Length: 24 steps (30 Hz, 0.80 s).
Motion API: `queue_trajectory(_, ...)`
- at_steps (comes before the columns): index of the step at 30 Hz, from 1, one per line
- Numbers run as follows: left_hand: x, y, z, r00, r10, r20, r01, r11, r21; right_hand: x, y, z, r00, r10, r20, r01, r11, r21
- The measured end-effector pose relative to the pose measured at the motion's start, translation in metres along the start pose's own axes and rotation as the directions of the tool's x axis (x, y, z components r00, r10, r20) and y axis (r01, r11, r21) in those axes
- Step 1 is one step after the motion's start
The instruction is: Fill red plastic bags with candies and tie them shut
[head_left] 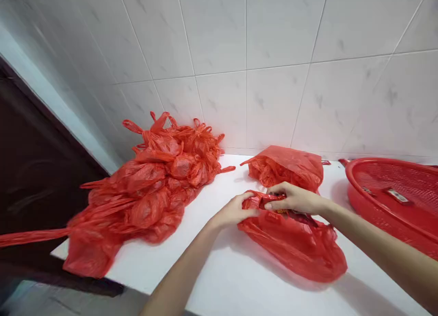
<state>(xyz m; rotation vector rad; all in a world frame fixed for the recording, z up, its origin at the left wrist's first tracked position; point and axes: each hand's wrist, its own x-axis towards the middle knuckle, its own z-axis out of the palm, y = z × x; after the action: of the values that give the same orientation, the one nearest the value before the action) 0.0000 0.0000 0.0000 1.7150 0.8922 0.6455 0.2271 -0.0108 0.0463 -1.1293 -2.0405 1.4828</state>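
Observation:
A thin red plastic bag (301, 256) lies on the white table, its mouth spread. My left hand (234, 212) pinches the bag's left edge between thumb and fingers. Over the opening, my right hand (294, 199) is closed on a dark red, shiny packet (272, 198) with yellowish print. Part of that packet is covered by my fingers and by the bag's folds, so how many packets are there I cannot tell.
To the left, a heap of filled, knotted red bags (147, 206) reaches the table's edge. Loose red bags (290, 165) lie near the tiled wall. On the right stands a red plastic basket (356, 183) holding small packets (398, 196). The white table (201, 261) ends at lower left.

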Motion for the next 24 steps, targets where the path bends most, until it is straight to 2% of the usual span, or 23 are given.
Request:
queue_trajectory(5,0.000,-0.002,0.007,0.999,-0.025,0.047,0.030,0.993,-0.117,-0.016,-0.033,0.008,0.987,0.012,-0.161,0.025,0.974,0.224)
queue_trajectory(7,0.001,-0.003,0.006,0.998,-0.018,0.053,0.024,0.994,-0.104,-0.023,-0.044,0.015,0.966,-0.007,-0.258,0.072,0.967,0.244)
queue_trajectory(9,0.001,-0.005,0.005,0.998,-0.007,0.065,0.011,0.998,-0.064,-0.027,-0.049,0.022,0.961,-0.011,-0.276,0.074,0.972,0.221)
queue_trajectory(11,0.002,-0.007,0.003,0.997,0.017,0.080,-0.015,0.999,-0.032,-0.027,-0.044,0.029,0.982,0.000,-0.187,0.027,0.989,0.142)
queue_trajectory(13,0.002,-0.008,0.002,0.997,0.034,0.072,-0.034,0.999,0.000,-0.022,-0.031,0.035,0.996,0.019,-0.085,-0.020,1.000,-0.015)
queue_trajectory(14,0.002,-0.008,0.001,0.997,0.026,0.067,-0.027,0.999,0.019,-0.019,-0.021,0.037,0.997,0.027,-0.073,-0.036,0.993,-0.116)
queue_trajectory(17,0.000,-0.006,-0.002,0.997,-0.038,0.068,0.033,0.997,0.067,-0.009,0.010,0.039,0.972,0.050,-0.229,-0.138,0.912,-0.386)
queue_trajectory(19,-0.002,-0.004,-0.003,0.996,-0.053,0.071,0.047,0.995,0.091,-0.007,0.024,0.035,0.948,0.037,-0.315,-0.199,0.843,-0.500)
queue_trajectory(21,-0.002,-0.003,-0.004,0.997,-0.042,0.068,0.035,0.994,0.107,-0.010,0.031,0.030,0.940,0.036,-0.341,-0.233,0.796,-0.558)
queue_trajectory(24,-0.001,-0.004,-0.005,0.997,-0.010,0.072,0.001,0.993,0.117,-0.022,0.030,0.022,0.943,0.111,-0.314,-0.288,0.746,-0.600)
